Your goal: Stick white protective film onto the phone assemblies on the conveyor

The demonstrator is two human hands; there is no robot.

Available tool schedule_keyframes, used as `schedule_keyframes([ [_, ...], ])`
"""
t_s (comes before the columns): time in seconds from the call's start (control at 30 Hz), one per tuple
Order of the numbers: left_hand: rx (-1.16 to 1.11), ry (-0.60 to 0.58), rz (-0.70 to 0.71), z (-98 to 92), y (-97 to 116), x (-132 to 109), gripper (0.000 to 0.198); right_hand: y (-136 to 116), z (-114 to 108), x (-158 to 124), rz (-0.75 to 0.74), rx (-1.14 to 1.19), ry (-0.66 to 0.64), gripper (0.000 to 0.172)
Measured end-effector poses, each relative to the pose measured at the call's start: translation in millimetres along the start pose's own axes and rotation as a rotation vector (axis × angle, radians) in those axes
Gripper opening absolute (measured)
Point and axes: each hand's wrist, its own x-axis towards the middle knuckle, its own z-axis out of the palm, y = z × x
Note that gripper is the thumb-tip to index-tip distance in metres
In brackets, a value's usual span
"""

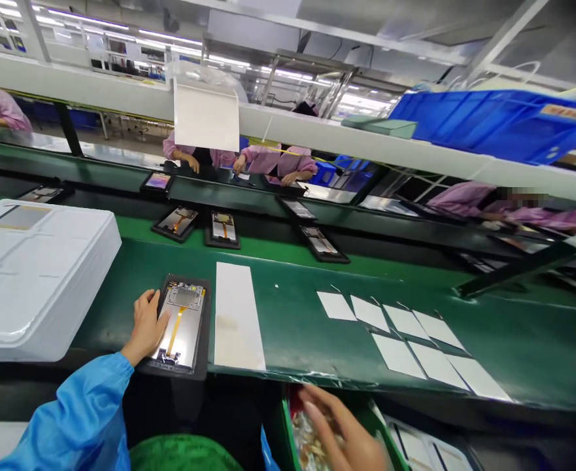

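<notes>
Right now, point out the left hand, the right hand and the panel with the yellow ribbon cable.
left hand (145,327), head view, middle of the hand.
right hand (346,428), head view, middle of the hand.
panel with the yellow ribbon cable (189,343), head view, silver face.

We look down on a long green conveyor belt (307,340) carrying a black rectangular tray (206,327), a long white paper strip (238,317), seven small white paper sheets (405,322) and a stack of white moulded trays (37,281).

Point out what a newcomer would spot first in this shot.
The bright blue plastic crate on the white overhead shelf grabs the eye at upper right. At left sits a stack of white moulded trays. Beside it, the person's left hand rests on a black-framed electronic panel with an amber ribbon cable, on the green assembly-line belt.
</notes>
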Motion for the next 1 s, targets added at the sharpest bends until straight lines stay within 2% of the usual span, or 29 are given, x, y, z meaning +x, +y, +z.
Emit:
schedule_keyframes([
  [0.1,0.097,-0.014,0.131,1.5,2.4,-12.4,0.057,-10.1,57.8,32.3,-0.119,0.029,-0.023,0.026],
  [0.17,0.162,0.028,0.183,0.5,13.4,-18.4,0.058,-7.1,90.9,60.7,-0.181,0.035,-0.031,0.023],
  [0.23,0.218,0.056,0.284,0.9,32.6,-23.0,0.056,1.1,113.8,84.5,-0.188,0.008,-0.09,0.023],
  [0.3,0.236,-0.031,0.466,5.0,56.2,-27.6,0.054,9.1,128.2,99.8,-0.171,-0.07,-0.147,0.023],
  [0.4,0.24,-0.308,0.698,19.3,85.9,-35.2,0.05,14.9,141.6,110.5,-0.144,-0.188,-0.167,0.027],
  [0.5,0.27,-0.471,0.734,36.4,96.1,-41.8,0.044,14.6,150.8,118.1,-0.138,-0.244,-0.148,0.028],
  [0.63,0.305,-0.499,0.715,48.1,90.9,-46.1,0.046,11.9,159.1,128.8,-0.117,-0.302,-0.139,0.023],
  [0.87,0.337,-0.476,0.727,46.7,90.8,-46.6,0.047,12.7,164.2,133.0,-0.077,-0.315,-0.142,0.016],
  [1.0,0.34,-0.468,0.731,46.0,92.0,-46.3,0.047,13.1,167.1,131.5,-0.069,-0.289,-0.099,0.022],
])
